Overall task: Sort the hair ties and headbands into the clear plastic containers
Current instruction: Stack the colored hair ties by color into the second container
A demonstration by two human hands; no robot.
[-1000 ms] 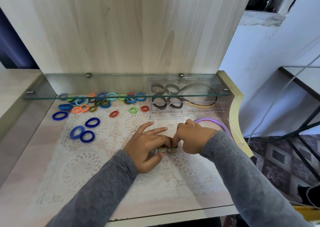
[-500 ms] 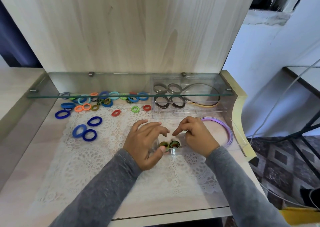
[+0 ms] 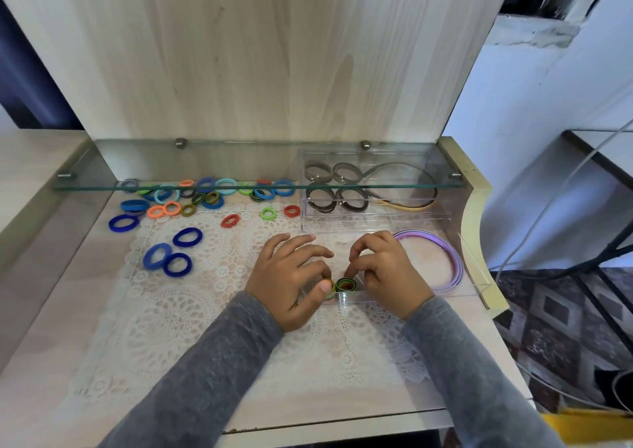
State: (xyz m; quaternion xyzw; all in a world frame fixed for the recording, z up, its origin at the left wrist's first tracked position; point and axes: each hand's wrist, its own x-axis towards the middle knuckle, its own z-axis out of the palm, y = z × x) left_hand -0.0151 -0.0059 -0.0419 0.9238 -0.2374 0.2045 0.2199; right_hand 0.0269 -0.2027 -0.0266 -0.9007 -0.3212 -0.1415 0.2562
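Observation:
Two small green-and-dark hair ties (image 3: 346, 285) stand on edge in the near left corner of the near clear container (image 3: 387, 297). My left hand (image 3: 291, 276) pinches a pale green hair tie (image 3: 331, 289) between thumb and forefinger, right beside them. My right hand (image 3: 385, 271) has its fingers curled, with fingertips and thumb on the standing ties. Purple headbands (image 3: 454, 262) lie in the same container's right part. Several loose ties lie on the lace mat (image 3: 191, 310): three blue ones (image 3: 178, 259) and a mixed heap (image 3: 205, 196) at the back.
A second clear container (image 3: 376, 220) behind holds brown ties (image 3: 337, 199) and dark and cream headbands (image 3: 411, 204). A glass shelf (image 3: 239, 186) runs over the back of the desk. Single red (image 3: 229, 221) and green (image 3: 268, 212) ties lie mid-mat. The desk edge drops off at right.
My hands were pressed together over the container's corner. They have drawn slightly apart, and the standing ties now show between my fingertips.

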